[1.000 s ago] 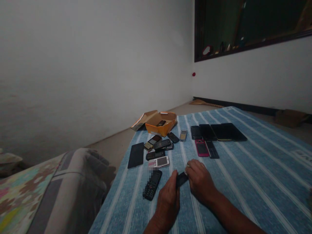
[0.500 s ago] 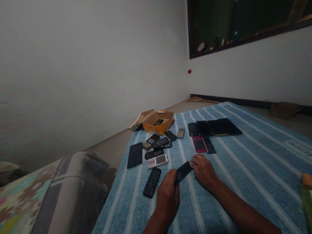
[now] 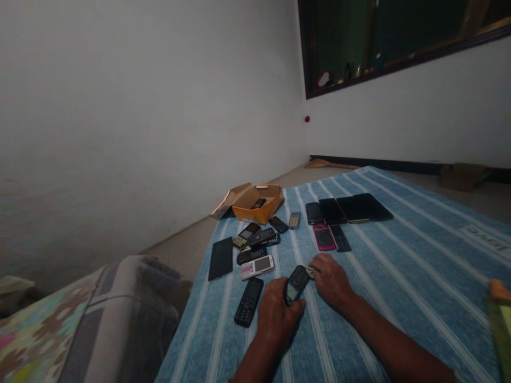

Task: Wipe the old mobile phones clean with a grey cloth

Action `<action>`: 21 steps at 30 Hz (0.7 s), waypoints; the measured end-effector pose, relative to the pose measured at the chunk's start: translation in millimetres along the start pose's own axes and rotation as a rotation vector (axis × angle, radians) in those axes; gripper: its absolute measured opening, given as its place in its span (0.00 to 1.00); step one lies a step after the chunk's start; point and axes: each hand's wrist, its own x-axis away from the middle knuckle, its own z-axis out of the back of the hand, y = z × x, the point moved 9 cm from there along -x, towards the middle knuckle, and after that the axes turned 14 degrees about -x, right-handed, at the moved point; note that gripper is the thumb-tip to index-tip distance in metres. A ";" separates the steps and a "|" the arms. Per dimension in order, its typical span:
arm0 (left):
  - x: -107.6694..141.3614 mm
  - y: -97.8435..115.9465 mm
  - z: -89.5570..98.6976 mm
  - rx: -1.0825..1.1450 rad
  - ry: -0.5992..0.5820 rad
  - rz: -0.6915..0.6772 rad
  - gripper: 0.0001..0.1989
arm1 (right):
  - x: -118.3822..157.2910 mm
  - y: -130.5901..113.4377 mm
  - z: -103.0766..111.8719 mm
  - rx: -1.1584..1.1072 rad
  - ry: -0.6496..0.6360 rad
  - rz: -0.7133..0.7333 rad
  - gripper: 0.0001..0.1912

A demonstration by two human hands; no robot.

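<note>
My left hand (image 3: pixel 278 309) is wrapped round a dark keypad phone (image 3: pixel 297 284), its keys and greyish screen facing up. At the phone's far end, my right hand (image 3: pixel 330 277) pinches a small whitish piece (image 3: pixel 310 272); whether it is cloth or paper I cannot tell. A black keypad phone (image 3: pixel 249 302) lies just left of my left hand. Beyond it rest a white-and-pink phone (image 3: pixel 257 267), several dark phones (image 3: pixel 261 236) heaped together, and a flat black slab (image 3: pixel 221 258). A pink phone (image 3: pixel 323 237) and a slim dark keypad phone (image 3: pixel 339 238) lie past my right hand.
An open orange cardboard box (image 3: pixel 263 213) with a phone inside stands at the far left of the blue striped cloth (image 3: pixel 419 287). Several black flat devices (image 3: pixel 353 208) lie in a row at the back. A draped bed edge (image 3: pixel 128 319) is at left.
The phone in my left hand has been turned over: a plain dark face showed before, and now keys and screen show. My right hand stays by its far end.
</note>
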 end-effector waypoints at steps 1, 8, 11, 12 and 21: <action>-4.2 3.1 1.2 -0.054 -0.018 0.009 0.19 | 0.1 0.2 0.1 0.003 0.001 0.002 0.16; -38.1 39.3 -1.0 -0.337 -0.164 -0.059 0.15 | -0.8 3.2 1.1 -0.022 0.022 0.004 0.16; -48.0 45.6 -6.5 -0.353 -0.216 -0.055 0.16 | -2.5 5.5 4.4 -0.060 0.053 -0.021 0.16; -50.2 46.5 -7.7 -0.352 -0.222 -0.054 0.14 | -3.2 6.5 5.8 -0.082 0.064 -0.033 0.15; -56.0 59.8 8.4 -0.251 -0.067 -0.145 0.12 | -14.6 -1.3 34.3 -0.333 0.258 -0.110 0.17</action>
